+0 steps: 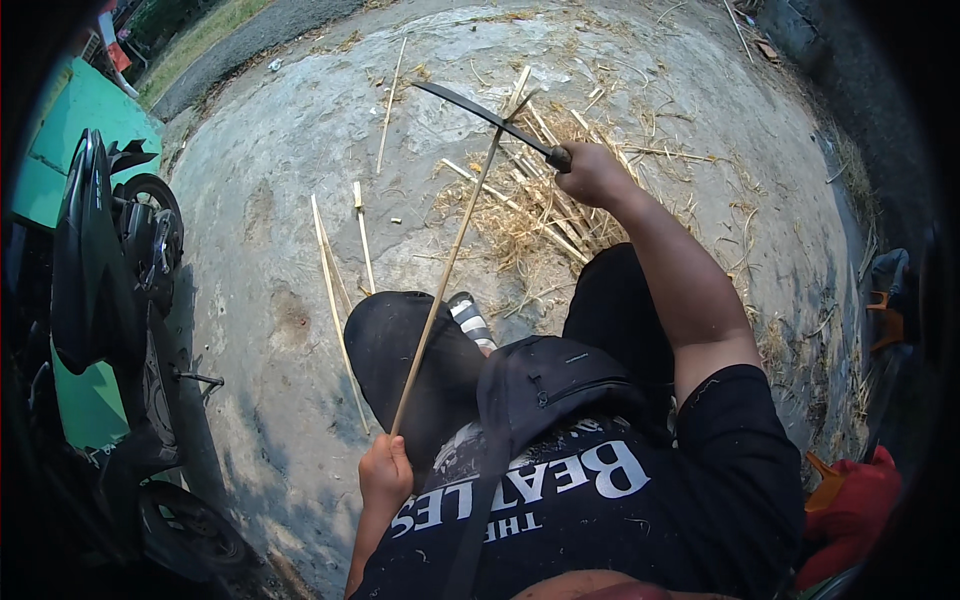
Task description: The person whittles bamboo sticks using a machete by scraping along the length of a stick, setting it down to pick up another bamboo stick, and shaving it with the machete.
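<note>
My right hand (597, 177) is closed round the dark handle of a machete (465, 104), its slim, slightly curved blade pointing left. Near my left thigh, my left hand (386, 470) grips the near end of a long, thin bamboo stick (453, 262). That stick slants up and away, and the blade crosses it close to its far end. Whether the edge bites into the stick I cannot tell. Beyond my knees, a pile of pale split sticks and shavings (530, 205) lies on the ground, partly behind my right forearm and knee.
Loose sticks lie left of the pile, one long stick (333, 300) beside my left knee. A parked motorcycle (85, 270) stands at the left before a green panel (95, 110). Red cloth (860, 510) is at the lower right. Rough concrete (250, 150) spreads around me.
</note>
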### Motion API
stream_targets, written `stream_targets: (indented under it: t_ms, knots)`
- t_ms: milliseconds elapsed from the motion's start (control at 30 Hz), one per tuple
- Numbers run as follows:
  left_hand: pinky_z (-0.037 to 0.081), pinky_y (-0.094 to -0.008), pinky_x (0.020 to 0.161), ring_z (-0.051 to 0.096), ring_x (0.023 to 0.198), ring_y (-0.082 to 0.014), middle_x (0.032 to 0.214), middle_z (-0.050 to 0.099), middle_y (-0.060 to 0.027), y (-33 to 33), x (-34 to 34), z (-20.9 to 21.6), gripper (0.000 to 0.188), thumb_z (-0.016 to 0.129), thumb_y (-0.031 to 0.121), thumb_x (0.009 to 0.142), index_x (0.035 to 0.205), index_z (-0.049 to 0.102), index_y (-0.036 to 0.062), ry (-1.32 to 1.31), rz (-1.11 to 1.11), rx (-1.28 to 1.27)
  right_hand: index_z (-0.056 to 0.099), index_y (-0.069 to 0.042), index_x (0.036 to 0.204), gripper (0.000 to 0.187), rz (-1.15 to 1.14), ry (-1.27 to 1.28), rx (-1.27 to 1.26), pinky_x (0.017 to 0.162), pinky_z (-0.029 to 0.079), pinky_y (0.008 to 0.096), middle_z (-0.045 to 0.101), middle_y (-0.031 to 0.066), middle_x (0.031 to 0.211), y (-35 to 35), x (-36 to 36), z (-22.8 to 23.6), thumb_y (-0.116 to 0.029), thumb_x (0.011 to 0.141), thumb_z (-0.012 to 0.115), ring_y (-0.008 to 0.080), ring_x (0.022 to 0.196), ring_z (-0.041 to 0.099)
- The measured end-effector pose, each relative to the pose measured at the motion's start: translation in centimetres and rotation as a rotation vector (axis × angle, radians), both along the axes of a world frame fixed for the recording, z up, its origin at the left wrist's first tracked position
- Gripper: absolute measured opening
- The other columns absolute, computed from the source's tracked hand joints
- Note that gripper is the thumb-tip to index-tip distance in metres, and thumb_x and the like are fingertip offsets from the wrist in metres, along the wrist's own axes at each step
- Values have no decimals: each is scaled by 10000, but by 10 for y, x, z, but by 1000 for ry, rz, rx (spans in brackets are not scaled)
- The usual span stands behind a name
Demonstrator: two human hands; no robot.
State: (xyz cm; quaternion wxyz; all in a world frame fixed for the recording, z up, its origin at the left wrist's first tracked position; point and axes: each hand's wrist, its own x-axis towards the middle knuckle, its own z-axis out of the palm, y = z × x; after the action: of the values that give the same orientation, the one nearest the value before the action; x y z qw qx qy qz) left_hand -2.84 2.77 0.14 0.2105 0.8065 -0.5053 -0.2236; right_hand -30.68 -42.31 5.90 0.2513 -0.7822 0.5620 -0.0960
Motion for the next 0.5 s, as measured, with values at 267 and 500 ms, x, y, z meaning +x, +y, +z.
stream_targets:
  t_ms: [267, 500]
  knots:
    - [424, -544, 560, 597, 648, -497, 652, 579, -241, 1, 1, -1, 296, 550, 212, 1041, 821, 525, 17, 19, -4, -26, 680, -121, 890, 128, 625, 186, -298, 705, 558, 496, 697, 147, 791, 71, 34, -22, -203, 793, 698, 373, 791, 705]
    - [428, -555, 571, 601, 670, -505, 669, 587, -242, -4, -3, 2, 286, 547, 224, 1043, 851, 547, 13, -2, 10, 0, 707, -106, 975, 195, 305, 131, 48, 817, 568, 483, 732, 159, 940, 35, 38, -24, -177, 800, 663, 376, 932, 708]
